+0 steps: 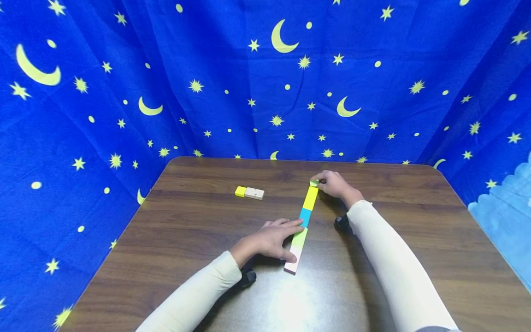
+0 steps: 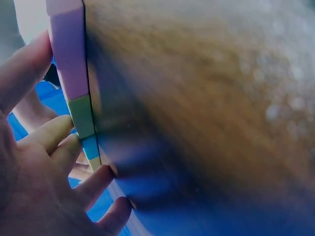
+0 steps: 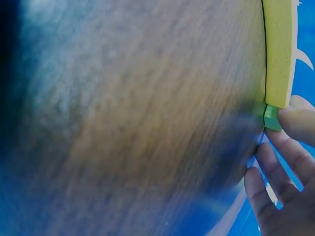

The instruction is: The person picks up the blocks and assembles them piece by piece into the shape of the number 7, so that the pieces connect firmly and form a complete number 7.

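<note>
A straight row of flat-sided blocks runs away across the table. From near to far it has a pale pink block, a light green block, a blue block, a yellow block and a small green block. My right hand pinches that small green block between thumb and fingers, right at the yellow block's end. Along the near half, my left hand is spread, its thumb on the pink block and fingertips by the blue and green ones. In the left wrist view its fingers look loosely extended.
Left of the row, a small yellow block and a whitish speckled block lie end to end. The brown wooden table ends at a blue curtain with moons and stars. Black wrist cameras hang under both sleeves.
</note>
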{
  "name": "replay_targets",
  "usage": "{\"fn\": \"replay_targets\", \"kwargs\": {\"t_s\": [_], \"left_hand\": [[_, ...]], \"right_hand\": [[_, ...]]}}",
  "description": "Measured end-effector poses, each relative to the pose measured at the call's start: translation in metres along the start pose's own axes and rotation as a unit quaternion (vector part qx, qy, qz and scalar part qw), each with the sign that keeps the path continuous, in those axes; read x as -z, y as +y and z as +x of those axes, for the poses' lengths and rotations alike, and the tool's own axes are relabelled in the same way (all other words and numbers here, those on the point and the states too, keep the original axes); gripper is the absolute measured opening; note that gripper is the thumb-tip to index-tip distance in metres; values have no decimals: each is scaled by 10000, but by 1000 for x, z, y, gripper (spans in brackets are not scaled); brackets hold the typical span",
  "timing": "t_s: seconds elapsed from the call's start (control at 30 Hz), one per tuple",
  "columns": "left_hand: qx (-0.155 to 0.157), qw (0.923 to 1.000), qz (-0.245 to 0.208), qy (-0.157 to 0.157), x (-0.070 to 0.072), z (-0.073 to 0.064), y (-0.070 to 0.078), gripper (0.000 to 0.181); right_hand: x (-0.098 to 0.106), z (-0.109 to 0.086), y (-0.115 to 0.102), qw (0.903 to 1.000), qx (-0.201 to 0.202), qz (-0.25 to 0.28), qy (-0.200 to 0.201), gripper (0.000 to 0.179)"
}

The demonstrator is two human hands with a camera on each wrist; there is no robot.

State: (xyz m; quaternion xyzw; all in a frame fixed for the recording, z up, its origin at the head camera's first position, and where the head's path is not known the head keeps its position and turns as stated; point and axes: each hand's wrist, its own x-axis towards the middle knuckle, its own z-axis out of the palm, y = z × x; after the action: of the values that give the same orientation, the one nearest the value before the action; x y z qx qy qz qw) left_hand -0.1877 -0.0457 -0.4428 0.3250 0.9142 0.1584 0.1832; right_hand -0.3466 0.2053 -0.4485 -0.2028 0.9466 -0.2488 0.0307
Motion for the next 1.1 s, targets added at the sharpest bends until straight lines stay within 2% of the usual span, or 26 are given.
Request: {"fn": "replay_targets", "kwargs": {"t_s": [0.57, 0.8, 1.1], "left_hand": [[-8, 9998, -192, -94, 0, 1, -2, 83], [10, 9998, -177, -103, 0, 1, -3, 83], [-8, 9998, -161, -115, 1, 1, -2, 83]], "right_hand": [[0, -1, 2, 9999, -117, 31, -120, 31], [1, -2, 3, 9998, 178, -127, -43, 32], [7, -5, 5, 9997, 78, -55, -217, 40]]}}
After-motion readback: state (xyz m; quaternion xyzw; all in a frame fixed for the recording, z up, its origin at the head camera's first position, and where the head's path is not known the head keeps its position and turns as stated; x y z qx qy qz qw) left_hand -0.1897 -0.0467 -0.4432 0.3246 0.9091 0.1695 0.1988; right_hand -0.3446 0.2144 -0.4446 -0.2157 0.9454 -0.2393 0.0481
